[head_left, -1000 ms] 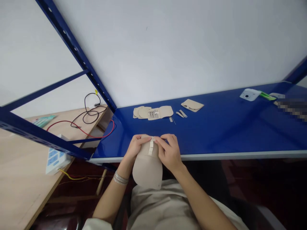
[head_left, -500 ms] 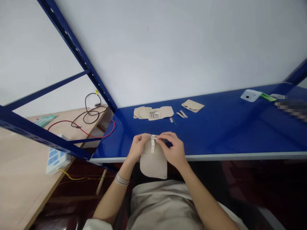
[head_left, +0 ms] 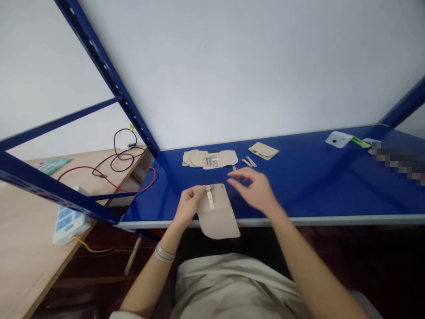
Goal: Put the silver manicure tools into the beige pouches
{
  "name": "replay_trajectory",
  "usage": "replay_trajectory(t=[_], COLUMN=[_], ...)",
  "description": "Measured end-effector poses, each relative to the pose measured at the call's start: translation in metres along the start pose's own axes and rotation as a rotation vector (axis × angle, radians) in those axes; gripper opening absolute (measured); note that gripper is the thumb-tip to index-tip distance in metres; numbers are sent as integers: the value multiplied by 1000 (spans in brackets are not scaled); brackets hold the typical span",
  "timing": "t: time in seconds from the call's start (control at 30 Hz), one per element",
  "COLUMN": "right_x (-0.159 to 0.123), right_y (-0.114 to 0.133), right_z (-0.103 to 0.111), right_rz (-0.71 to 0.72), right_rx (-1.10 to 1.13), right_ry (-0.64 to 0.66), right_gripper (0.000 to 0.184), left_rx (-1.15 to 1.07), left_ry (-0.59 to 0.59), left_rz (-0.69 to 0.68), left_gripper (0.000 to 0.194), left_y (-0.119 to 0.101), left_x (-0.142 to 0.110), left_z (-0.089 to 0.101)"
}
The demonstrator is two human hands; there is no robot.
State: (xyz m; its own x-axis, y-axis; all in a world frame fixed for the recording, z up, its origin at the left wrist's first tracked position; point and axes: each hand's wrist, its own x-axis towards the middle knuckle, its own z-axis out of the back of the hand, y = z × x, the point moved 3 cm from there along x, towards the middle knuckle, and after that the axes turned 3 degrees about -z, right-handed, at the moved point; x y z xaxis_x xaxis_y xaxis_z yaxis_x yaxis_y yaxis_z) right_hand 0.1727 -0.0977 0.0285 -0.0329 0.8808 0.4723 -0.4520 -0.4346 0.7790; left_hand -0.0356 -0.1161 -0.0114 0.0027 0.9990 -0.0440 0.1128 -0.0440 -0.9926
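In the head view, the left hand (head_left: 189, 204) is pinching the top end of a beige fabric pouch (head_left: 217, 217), whose long axis is running toward the person, past the front edge of the blue worktop (head_left: 299, 220). The right hand (head_left: 254, 190) is hovering apart, its fingers spread open and gripping nothing.

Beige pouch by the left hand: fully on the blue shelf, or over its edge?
Partly over: the pouch juts past the blue shelf's front rim.

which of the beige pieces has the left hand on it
The rounded beige flap near the front edge of the blue shelf, gripped by the left hand and bearing a pale strap. The other beige pieces lie farther back, with no hand on them.
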Motion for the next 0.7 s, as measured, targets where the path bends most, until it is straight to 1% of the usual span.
replay_trajectory(t=[0.07,0.13,0.2,0.23,0.27,0.33,0.43,0.6,0.7], right_x=[40,80,109,118,124,125,115,106,104], right_y=[-16,-36,-60,-71,-81,-97,-110,-108,-105], right_z=[22,36,41,40,38,33,26,23,18], right_rz=[-52,-107,-181,-207,-209,-185,-112,-35,-32], right_rx=[-159,-326,-434,-457,-463,-472,-486,-618,-686], right_ry=[36,98,159,187,189,146,180,230,238], right_gripper=[19,19,22,24,26,28,28,27,20], left_rx=[-105,-207,-287,-316,-339,-374,-383,-307,-270], left_ry=[-40,-72,-117,-139,-159,-183,-168,-124,-109], left_rz=[22,23,5,-4,-8,-15,-33,-46,-57], left_gripper=[36,36,39,41,43,47,53,54,53], left_y=[2,2,3,3,3,4,6,7,6], left_x=[3,6,9,10,10,11,11,10,10], left_z=[1,2,4,5,7,9,11,10,7])
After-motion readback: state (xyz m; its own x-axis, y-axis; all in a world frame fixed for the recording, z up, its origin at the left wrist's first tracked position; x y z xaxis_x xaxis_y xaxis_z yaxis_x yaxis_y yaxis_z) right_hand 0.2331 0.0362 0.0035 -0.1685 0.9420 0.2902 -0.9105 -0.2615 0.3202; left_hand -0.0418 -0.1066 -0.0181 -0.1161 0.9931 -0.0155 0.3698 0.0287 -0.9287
